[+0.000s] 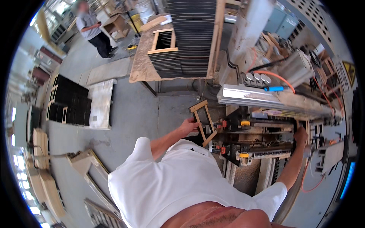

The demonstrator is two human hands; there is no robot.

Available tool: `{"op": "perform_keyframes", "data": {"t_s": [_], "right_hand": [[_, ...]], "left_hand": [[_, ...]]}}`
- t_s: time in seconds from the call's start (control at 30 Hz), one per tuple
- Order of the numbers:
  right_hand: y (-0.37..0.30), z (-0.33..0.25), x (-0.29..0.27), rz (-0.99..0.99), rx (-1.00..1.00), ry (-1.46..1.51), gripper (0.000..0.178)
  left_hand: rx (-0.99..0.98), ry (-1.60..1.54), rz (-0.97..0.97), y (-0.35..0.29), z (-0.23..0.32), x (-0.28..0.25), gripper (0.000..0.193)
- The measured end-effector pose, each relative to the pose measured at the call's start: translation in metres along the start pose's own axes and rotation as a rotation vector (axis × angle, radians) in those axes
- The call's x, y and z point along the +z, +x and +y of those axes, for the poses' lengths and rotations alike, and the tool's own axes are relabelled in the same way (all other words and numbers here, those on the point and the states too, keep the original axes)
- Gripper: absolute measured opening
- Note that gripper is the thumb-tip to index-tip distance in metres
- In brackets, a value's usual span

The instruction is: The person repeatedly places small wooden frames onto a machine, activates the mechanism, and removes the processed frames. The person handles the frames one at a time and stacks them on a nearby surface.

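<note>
My left hand (187, 127) is closed on the left rail of a small rectangular wooden frame (210, 138), light brown with an open middle. The frame is held tilted beside the left end of a machine (262, 136) with rails and black clamp parts. Red fittings (223, 124) sit close to the frame's right side, and yellow knobs (245, 123) are on the clamps. Stretched far to the right, my right hand (301, 133) is at the machine's right end by a dark upright bar. Its fingers look curled, and what they grip is hidden.
Stacked dark frames (192, 38) stand on a worn table (138, 70) ahead. More dark stacks (70, 100) rest on the floor at left, near a pale board (102, 102). A metal beam (258, 95) crosses above the machine. Another person (91, 28) stands far left.
</note>
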State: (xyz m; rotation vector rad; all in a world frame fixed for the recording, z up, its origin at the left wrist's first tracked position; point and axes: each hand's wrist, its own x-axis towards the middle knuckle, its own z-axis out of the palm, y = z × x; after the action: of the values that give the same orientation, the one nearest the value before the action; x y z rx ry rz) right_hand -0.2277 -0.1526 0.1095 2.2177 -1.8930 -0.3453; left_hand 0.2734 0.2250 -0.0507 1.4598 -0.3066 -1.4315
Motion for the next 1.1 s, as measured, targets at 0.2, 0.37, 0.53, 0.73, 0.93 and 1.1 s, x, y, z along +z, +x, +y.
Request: {"op": "perform_keyframes", "data": {"t_s": [0.2, 0.37, 0.53, 0.73, 0.93, 1.1], "right_hand": [[0.009, 0.02, 0.013, -0.07, 0.028, -0.028, 0.024], [0.012, 0.011, 0.013, -0.067, 0.038, -0.033, 0.027], [0.016, 0.018, 0.02, 0.013, 0.003, -0.013, 0.028], [0.014, 0.008, 0.005, -0.143, 0.103, -0.057, 0.037], [-0.024, -0.01, -0.048, 0.297, 0.13, 0.321, 0.045], [-0.109, -0.117, -0.098, 0.617, 0.139, 0.804, 0.023]], "left_hand": [[0.119, 0.049, 0.05, -0.005, 0.014, -0.01, 0.035], [0.245, 0.14, 0.136, -0.02, 0.047, -0.042, 0.035], [0.489, 0.02, 0.215, -0.041, 0.103, -0.089, 0.027], [0.633, -0.071, 0.307, -0.051, 0.185, -0.16, 0.023], [0.704, -0.138, 0.428, -0.022, 0.268, -0.258, 0.028], [0.65, -0.185, 0.392, 0.024, 0.342, -0.312, 0.033]]}}
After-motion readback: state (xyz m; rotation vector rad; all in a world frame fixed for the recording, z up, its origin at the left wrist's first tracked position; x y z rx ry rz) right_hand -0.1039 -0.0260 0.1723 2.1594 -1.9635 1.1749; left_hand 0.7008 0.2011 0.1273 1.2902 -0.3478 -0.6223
